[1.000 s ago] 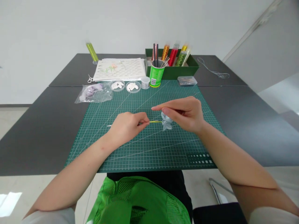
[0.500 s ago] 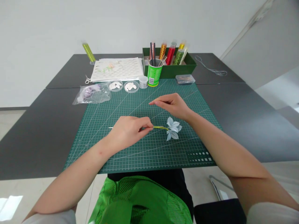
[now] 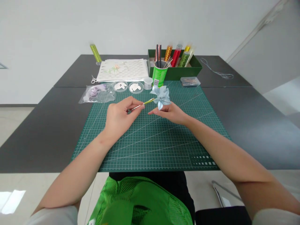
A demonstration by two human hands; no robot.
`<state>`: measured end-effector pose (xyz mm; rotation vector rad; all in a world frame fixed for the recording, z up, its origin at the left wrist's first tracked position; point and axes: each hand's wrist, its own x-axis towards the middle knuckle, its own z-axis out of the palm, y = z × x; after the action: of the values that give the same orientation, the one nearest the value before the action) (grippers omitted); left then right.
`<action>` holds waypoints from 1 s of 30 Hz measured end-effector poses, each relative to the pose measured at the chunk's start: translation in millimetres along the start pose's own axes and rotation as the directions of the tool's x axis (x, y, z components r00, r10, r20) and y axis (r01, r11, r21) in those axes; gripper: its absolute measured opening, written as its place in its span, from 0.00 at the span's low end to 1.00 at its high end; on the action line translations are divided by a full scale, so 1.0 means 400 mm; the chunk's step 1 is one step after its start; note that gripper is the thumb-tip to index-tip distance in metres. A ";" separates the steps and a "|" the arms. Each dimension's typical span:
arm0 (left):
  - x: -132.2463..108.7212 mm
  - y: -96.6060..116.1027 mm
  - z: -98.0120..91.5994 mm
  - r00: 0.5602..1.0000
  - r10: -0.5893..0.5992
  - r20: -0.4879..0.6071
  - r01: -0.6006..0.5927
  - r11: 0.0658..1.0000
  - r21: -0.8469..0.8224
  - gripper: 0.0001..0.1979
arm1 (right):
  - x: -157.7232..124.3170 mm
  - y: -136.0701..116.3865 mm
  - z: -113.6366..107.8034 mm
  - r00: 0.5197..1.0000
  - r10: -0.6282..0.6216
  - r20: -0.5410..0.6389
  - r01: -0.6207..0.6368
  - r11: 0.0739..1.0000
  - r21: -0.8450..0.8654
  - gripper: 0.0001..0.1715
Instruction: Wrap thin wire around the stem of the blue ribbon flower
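My left hand (image 3: 120, 115) is closed in a pinch on the thin stem of a pale blue artificial flower (image 3: 161, 95). The stem is wire-like, with a yellow-green stretch (image 3: 149, 101) just below the petals. Over the cutting mat the flower is held up, its head pointing right and away from me. Just behind and below the petals is my right hand (image 3: 173, 113), thumb and forefinger pressed together, pointing left. Whatever it may pinch is too fine to make out, and the petals cover part of its fingers.
A green cutting mat (image 3: 150, 147) covers the middle of the dark table. Along its far side stand a green can (image 3: 159, 76) of tools, a green box (image 3: 178, 74) of thread spools, small dishes (image 3: 136, 87) of white pieces, a plastic bag (image 3: 97, 93) and white sheets (image 3: 122, 70).
My left hand has raised the flower off the mat, tilting it upward and away from me. My right hand has come down slightly, so the flower head now overlaps it.
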<state>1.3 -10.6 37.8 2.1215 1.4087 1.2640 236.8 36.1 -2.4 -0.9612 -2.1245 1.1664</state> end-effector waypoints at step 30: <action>0.000 -0.005 0.026 0.801 -0.020 0.598 -0.004 0.999 0.039 0.03 | -0.062 -0.155 -0.055 0.989 -0.137 -0.051 0.138 0.990 0.004 0.21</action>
<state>8.4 -7.6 30.7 2.2474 1.1497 0.4667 247.2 4.2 59.2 -0.8180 -2.1083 1.0705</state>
